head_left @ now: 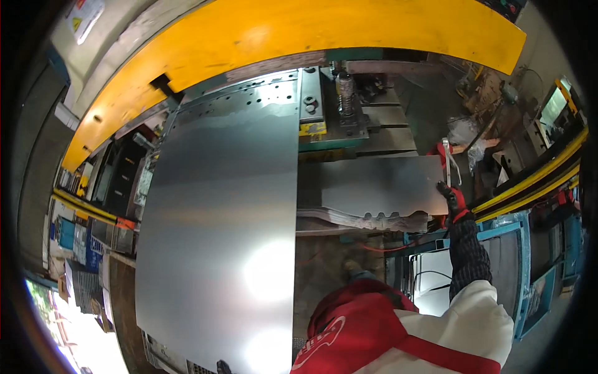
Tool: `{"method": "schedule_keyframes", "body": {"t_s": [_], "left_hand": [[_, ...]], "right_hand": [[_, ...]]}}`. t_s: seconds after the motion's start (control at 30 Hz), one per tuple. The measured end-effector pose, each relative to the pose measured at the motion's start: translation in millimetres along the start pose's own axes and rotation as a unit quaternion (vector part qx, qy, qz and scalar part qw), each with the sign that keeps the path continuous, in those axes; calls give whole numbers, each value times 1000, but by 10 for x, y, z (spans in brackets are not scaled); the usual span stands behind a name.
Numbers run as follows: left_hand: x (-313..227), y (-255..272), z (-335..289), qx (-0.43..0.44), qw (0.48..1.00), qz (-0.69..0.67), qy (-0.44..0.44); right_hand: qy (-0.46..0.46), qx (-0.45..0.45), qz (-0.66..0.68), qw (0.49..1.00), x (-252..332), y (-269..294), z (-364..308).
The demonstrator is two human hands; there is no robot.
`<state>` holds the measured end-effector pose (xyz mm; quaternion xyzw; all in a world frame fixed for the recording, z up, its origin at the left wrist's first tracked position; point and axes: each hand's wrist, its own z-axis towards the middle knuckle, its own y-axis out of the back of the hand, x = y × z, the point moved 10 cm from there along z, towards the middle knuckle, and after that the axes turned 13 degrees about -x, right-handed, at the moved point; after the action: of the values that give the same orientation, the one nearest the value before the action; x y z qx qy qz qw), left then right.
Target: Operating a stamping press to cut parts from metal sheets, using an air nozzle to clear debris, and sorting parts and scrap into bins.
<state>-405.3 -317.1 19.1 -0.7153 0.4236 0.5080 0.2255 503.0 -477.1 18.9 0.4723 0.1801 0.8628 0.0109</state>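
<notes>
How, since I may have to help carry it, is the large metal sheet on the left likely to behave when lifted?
The large metal sheet would probably flex, being broad with hardly any thickness showing at its edge. Its smooth face, with bright reflections, suggests it could slip in a grip. Its wide metal area hints at awkward weight.

Red garment (358, 327), white sleeve (458, 318), dark striped oversleeve (468, 255), black-and-red glove (458, 202)

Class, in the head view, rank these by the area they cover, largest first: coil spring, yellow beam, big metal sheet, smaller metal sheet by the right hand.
1. Big metal sheet
2. Yellow beam
3. Smaller metal sheet
4. Coil spring
</notes>
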Motion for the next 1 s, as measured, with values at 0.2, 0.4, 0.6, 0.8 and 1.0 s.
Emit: {"method": "schedule_keyframes", "body": {"t_s": [0.2,0.4,0.6,0.8,1.0], "left_hand": [[-92,-90,-121,-116,990,81,-11],[-156,-222,-160,-108,987,121,7],[-295,-293,-334,-49,972,199,-116],[-596,-559,-466,-17,980,-17,-200],[-638,-878,-518,117,983,-138,-41]], "right_hand": [[-128,18,-401,907,-854,64,224],[-276,26,109,954,-126,-757,-519],[-447,447,352,690,1842,-2419,-2086],[-475,419,457,625,2893,-2481,-2090],[-400,334,497,694,3144,-2403,-1619]]}}
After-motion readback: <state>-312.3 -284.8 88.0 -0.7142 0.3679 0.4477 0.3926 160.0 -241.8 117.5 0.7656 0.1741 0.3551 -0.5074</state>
